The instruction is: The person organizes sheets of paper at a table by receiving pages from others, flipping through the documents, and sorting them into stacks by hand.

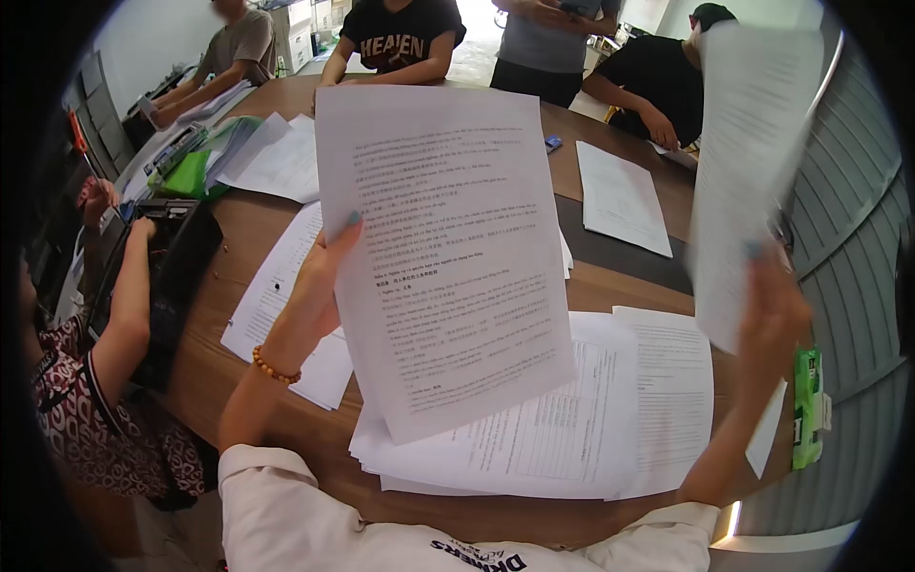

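Note:
My left hand (319, 286) grips the left edge of a printed sheet of paper (448, 267), thumb in front, holding it up facing me above the table. A beaded bracelet (276, 366) circles that wrist. On the right, my right hand (774, 300) is closed on the lower part of another printed sheet (758, 172), which is raised and smeared by motion. Whether either hand holds more than one sheet I cannot tell. Beneath the left sheet lies a spread pile of printed papers (610, 410), partly covered by it.
Around the wooden table (257, 105) several people sit or stand. More papers (624, 195) lie across the table, and a green package (808, 405) is at the right edge. At the left, a person's arm (129, 305) reaches over a black bag (176, 257). A green folder (191, 176) lies beyond it.

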A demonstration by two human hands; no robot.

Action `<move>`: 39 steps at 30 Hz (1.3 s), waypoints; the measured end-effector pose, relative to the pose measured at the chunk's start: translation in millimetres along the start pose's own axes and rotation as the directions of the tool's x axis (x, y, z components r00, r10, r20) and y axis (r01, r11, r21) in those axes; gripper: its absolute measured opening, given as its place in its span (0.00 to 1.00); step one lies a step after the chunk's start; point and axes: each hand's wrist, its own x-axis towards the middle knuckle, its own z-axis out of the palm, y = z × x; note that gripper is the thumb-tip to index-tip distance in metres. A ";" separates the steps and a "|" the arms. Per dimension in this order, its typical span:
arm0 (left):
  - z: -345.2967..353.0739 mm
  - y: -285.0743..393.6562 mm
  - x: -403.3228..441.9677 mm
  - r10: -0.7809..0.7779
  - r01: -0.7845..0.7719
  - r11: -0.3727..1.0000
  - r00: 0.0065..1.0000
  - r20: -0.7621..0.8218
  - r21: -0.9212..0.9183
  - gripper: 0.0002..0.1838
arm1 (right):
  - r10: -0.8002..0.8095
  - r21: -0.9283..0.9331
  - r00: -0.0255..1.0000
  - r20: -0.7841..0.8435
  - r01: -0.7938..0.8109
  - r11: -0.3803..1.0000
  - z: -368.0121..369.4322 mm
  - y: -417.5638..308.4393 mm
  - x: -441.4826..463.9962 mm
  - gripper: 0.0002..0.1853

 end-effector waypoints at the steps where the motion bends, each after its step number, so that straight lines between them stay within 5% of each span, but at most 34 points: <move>1: 0.1 -1.3 -0.1 0.011 -0.011 1.000 0.999 -0.045 -0.003 0.19 | -0.235 -0.069 0.971 0.038 0.237 0.969 22.4 -20.3 -11.4 0.19; 4: -12.9 -17.4 -3.6 -0.020 0.019 0.991 1.000 -0.004 -0.129 0.20 | -0.602 -0.211 0.780 0.169 0.625 0.751 80.1 -105.3 -45.1 0.23; 24: 1.2 -15.6 -9.4 0.007 0.009 0.985 0.996 0.092 -0.173 0.21 | -0.613 -0.227 0.765 0.199 0.644 0.730 106.3 -141.3 -66.6 0.21; 27: 14.1 -17.5 -12.8 -0.078 0.099 0.920 0.994 0.071 -0.379 0.24 | -0.585 -0.226 0.781 0.219 0.624 0.748 106.2 -141.6 -66.0 0.21; 30: 23.0 -24.9 -13.5 0.059 -0.030 0.990 0.974 0.217 -0.136 0.24 | -0.558 -0.242 0.767 0.317 0.635 0.734 100.5 -139.0 -66.7 0.21; 32: 25.0 -28.6 -12.7 0.117 -0.111 0.993 0.960 0.254 -0.039 0.24 | -0.484 -0.104 0.804 0.347 0.545 0.832 92.9 -138.4 -66.7 0.20; 34: 23.2 -29.6 -12.5 -0.001 0.060 0.982 0.948 0.317 -0.177 0.24 | -0.430 0.182 0.746 0.507 0.395 0.900 69.2 -130.2 -51.6 0.22; 36: 23.6 -22.5 -16.2 -0.026 0.101 0.972 0.943 0.331 -0.210 0.23 | -0.377 0.232 0.852 0.363 0.309 0.922 67.3 -90.2 -42.1 0.26; 38: 25.6 -16.9 -20.4 -0.047 0.142 0.956 0.938 0.342 -0.258 0.23 | -0.147 0.218 0.977 0.153 0.112 0.969 71.2 -67.6 -26.8 0.29; 39: 26.5 -14.5 -21.7 -0.065 0.163 0.950 0.937 0.343 -0.265 0.23 | -0.085 0.264 0.980 0.178 0.036 0.964 72.5 -53.6 -22.6 0.27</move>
